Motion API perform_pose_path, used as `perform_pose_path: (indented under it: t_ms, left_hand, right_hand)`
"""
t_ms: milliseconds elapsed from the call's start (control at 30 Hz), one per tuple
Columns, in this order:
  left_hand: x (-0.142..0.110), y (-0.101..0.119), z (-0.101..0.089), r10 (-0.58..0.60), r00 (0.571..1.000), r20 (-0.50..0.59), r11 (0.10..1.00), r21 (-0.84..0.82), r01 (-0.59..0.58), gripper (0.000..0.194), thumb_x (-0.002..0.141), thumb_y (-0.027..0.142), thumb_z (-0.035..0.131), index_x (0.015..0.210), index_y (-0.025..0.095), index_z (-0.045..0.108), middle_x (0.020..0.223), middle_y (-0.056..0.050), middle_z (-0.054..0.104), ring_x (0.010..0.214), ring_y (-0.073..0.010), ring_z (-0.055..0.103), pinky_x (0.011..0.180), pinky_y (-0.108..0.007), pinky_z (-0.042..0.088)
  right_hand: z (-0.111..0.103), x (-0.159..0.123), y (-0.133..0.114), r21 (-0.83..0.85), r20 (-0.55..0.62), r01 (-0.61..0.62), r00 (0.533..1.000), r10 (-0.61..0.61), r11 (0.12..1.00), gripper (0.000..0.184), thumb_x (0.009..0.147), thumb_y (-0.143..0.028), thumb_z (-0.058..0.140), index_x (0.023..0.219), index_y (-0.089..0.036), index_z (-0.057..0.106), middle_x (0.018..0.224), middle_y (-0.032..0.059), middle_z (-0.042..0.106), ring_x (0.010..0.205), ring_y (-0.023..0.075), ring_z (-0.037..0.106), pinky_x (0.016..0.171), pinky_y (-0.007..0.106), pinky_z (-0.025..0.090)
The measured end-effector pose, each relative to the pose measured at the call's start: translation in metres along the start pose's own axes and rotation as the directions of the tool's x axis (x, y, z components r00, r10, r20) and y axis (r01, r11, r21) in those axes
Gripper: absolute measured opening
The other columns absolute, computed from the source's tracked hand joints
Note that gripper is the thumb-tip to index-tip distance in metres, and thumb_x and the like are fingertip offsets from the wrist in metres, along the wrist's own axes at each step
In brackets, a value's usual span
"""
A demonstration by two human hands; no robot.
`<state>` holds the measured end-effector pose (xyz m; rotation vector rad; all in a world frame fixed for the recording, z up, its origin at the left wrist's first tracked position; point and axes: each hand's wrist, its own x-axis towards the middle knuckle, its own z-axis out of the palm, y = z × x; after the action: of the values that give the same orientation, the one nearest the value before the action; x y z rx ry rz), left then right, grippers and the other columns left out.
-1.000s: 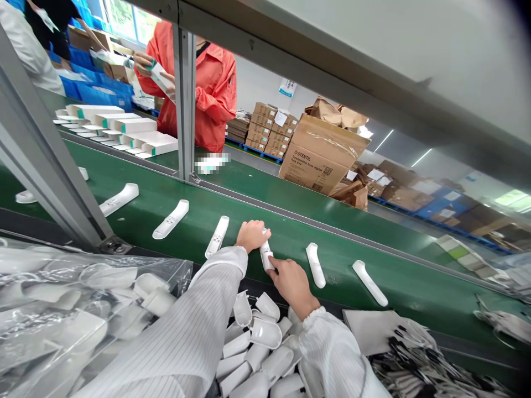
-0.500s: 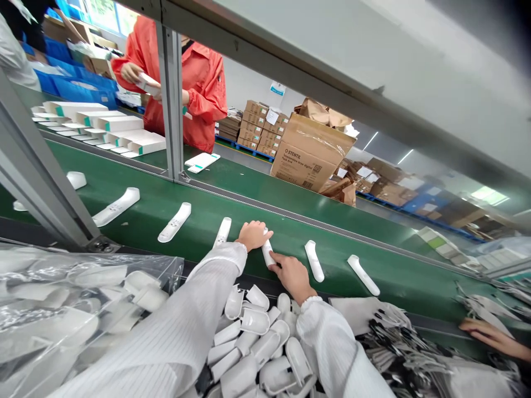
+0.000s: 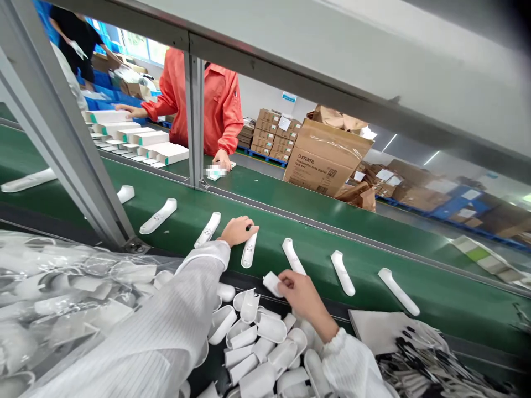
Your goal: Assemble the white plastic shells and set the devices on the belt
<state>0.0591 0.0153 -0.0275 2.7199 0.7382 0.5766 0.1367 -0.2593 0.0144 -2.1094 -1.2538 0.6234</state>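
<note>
Just past centre toward 7 o'clock, the handpiece is white with small dark marks; the cover at 6 o'clock is plain white. The belt beneath is solid green, edged in grey and black. The left sleeve, at 8 o'clock, and the right sleeve, at 5, are white with fine grey stripes. At 10 o'clock, the small boxes are white with teal ends; near 11, a co-worker's jacket is orange-red. The large carton at 2 o'clock is brown, with black print. The cable bundle at 4 mixes pale grey and black.
</note>
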Motion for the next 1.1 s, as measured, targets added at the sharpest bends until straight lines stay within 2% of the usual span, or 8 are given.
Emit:
perform_pose_path:
  t_ms: [100,167,267,367,500,733,900,1100]
  left_hand:
    - [-0.001,0.010,0.009,0.047,0.999,-0.017,0.999,0.012,-0.047,0.030,0.095,0.043,0.042,0.088,0.022,0.062,0.094,-0.002,0.066,0.093,-0.0203,0.061,0.084,-0.034,0.041]
    - [0.000,0.016,0.012,0.065,0.998,-0.024,0.998,0.014,-0.065,0.027,0.094,0.043,0.044,0.092,0.023,0.062,0.095,-0.003,0.067,0.094,-0.0206,0.061,0.084,-0.034,0.041]
    - [0.002,0.021,0.016,0.039,0.999,-0.025,0.999,0.040,-0.038,0.024,0.093,0.039,0.045,0.091,0.022,0.061,0.096,-0.004,0.068,0.095,-0.0213,0.061,0.083,-0.034,0.040]
    - [0.005,0.027,0.022,0.007,0.999,-0.035,0.998,0.065,-0.004,0.022,0.092,0.035,0.045,0.087,0.021,0.061,0.094,-0.005,0.068,0.094,-0.0221,0.062,0.082,-0.035,0.040]
    - [0.008,0.036,0.033,-0.001,0.998,-0.070,0.997,0.082,0.007,0.021,0.092,0.034,0.046,0.086,0.019,0.060,0.093,-0.007,0.069,0.092,-0.0233,0.063,0.082,-0.037,0.040]
    - [0.012,0.051,0.043,0.005,0.996,-0.091,0.998,0.064,0.001,0.023,0.092,0.035,0.046,0.087,0.019,0.062,0.092,-0.008,0.069,0.092,-0.0250,0.063,0.081,-0.039,0.040]
    - [0.017,0.061,0.052,-0.022,0.998,-0.065,0.999,0.030,0.024,0.023,0.091,0.038,0.047,0.088,0.021,0.063,0.095,-0.008,0.068,0.093,-0.0249,0.063,0.083,-0.039,0.040]
    - [0.020,0.080,0.054,-0.045,0.999,-0.012,0.999,0.024,0.045,0.025,0.090,0.039,0.049,0.091,0.019,0.065,0.098,-0.008,0.068,0.097,-0.0259,0.061,0.086,-0.039,0.041]
  right_hand:
    - [0.002,0.028,-0.001,0.121,-0.079,-0.003,0.997,0.013,0.993,0.036,0.087,-0.021,0.046,0.111,-0.020,0.073,0.083,0.0018,0.068,0.053,0.0115,0.064,0.057,0.024,0.051]
    - [0.009,0.046,-0.001,0.103,-0.166,0.033,0.986,-0.015,0.994,0.041,0.090,-0.021,0.042,0.118,-0.019,0.071,0.101,0.0068,0.068,0.055,0.0111,0.065,0.060,0.025,0.054]
    - [0.023,0.059,-0.001,-0.087,-0.256,0.129,0.955,-0.147,0.988,0.042,0.091,-0.016,0.041,0.122,-0.020,0.070,0.116,0.0119,0.066,0.087,0.0185,0.071,0.084,0.031,0.056]
    - [0.033,0.056,-0.001,-0.270,-0.211,0.200,0.942,-0.261,0.942,0.040,0.091,-0.015,0.046,0.124,-0.022,0.069,0.127,0.0134,0.063,0.114,0.0241,0.063,0.102,0.036,0.048]
    - [0.037,0.043,0.002,-0.332,-0.079,0.290,0.939,-0.334,0.897,0.038,0.091,-0.012,0.050,0.123,-0.023,0.069,0.128,0.0107,0.064,0.112,0.0218,0.065,0.103,0.032,0.047]
    - [0.031,0.039,0.008,-0.426,-0.035,0.200,0.971,-0.237,0.882,0.041,0.090,-0.014,0.057,0.129,-0.019,0.063,0.139,0.0093,0.058,0.120,0.0254,0.061,0.104,0.035,0.048]
    - [0.027,0.037,0.011,-0.463,-0.016,0.183,0.976,-0.215,0.867,0.037,0.093,-0.014,0.053,0.127,-0.023,0.065,0.140,0.0068,0.058,0.117,0.0233,0.063,0.100,0.033,0.049]
    - [0.007,0.036,0.005,-0.586,-0.033,0.098,0.989,-0.144,0.804,0.032,0.092,-0.023,0.060,0.124,-0.030,0.065,0.137,0.0027,0.061,0.114,0.0249,0.064,0.090,0.034,0.051]
